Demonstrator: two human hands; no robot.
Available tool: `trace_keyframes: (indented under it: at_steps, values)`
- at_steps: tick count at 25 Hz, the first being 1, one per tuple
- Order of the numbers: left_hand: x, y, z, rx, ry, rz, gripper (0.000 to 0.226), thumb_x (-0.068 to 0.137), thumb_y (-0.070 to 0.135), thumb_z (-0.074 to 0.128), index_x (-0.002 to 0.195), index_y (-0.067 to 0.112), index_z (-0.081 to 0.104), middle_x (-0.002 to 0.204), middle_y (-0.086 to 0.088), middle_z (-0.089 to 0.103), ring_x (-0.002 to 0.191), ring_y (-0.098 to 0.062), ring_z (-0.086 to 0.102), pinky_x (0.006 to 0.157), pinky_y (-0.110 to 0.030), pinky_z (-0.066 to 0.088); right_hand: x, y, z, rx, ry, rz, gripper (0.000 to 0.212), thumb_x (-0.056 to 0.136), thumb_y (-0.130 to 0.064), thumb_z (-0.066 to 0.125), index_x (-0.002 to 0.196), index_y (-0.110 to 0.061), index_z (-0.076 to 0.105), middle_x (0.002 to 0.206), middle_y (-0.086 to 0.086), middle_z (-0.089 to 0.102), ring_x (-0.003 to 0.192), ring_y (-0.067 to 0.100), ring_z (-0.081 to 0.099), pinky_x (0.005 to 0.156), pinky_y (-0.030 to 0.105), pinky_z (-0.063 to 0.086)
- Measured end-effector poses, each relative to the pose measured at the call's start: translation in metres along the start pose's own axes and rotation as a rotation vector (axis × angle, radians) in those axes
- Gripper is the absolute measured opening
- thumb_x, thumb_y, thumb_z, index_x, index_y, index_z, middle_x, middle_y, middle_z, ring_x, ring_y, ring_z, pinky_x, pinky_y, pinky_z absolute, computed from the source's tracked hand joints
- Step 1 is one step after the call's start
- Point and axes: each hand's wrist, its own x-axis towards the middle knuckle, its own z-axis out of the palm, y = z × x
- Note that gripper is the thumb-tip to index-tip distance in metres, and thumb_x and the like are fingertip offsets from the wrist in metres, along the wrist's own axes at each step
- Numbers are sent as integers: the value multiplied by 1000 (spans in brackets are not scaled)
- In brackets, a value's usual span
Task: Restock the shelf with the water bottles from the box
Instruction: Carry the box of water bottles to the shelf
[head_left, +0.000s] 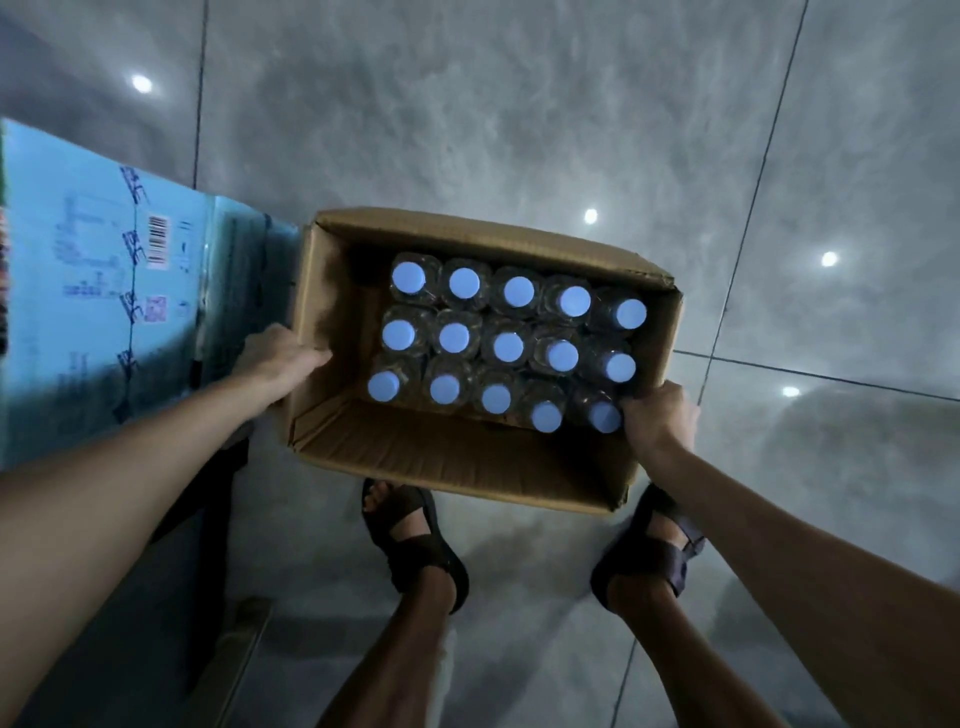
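The left hand (280, 358) grips the left wall of the box (452, 457), with its fingers curled over the rim and reaching inside. The right hand (657, 421) is clamped on the right wall close to the near corner, knuckles just beside the nearest bottle cap. The 2 hands are well apart, 1 on each side of the box. The box is open cardboard, and inside it the water bottles (506, 345) stand upright in 3 rows of 5, 15 pale blue caps in all, packed toward the far and right sides. I cannot tell whether the box rests on the floor (519, 130). Below it are 2 feet in dark sandals (410, 540) on grey glossy tiles. A light blue printed carton (104, 291) sits just left of the box
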Motion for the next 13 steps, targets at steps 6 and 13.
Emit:
trace_keyframes:
  at_steps: [6, 13]
  values:
    - [-7, 11, -16, 22, 69, 124, 24, 82, 12, 72, 74, 7, 49, 87, -18, 59, 83, -32, 59, 67, -35, 46, 2, -1, -16, 40, 31, -110, 19, 81, -6, 58, 96, 3, 66, 89, 27, 64, 88, 42, 61, 77, 47, 53]
    - [-24, 20, -30, 15, 135, 184, 24, 76, 10, 76, 85, -6, 60, 86, -23, 65, 78, -34, 63, 69, -42, 55, -4, -7, -47, 88, 39, -216, 5, 76, -2, 58, 71, -3, 60, 71, 23, 63, 71, 38, 60, 62, 43, 51]
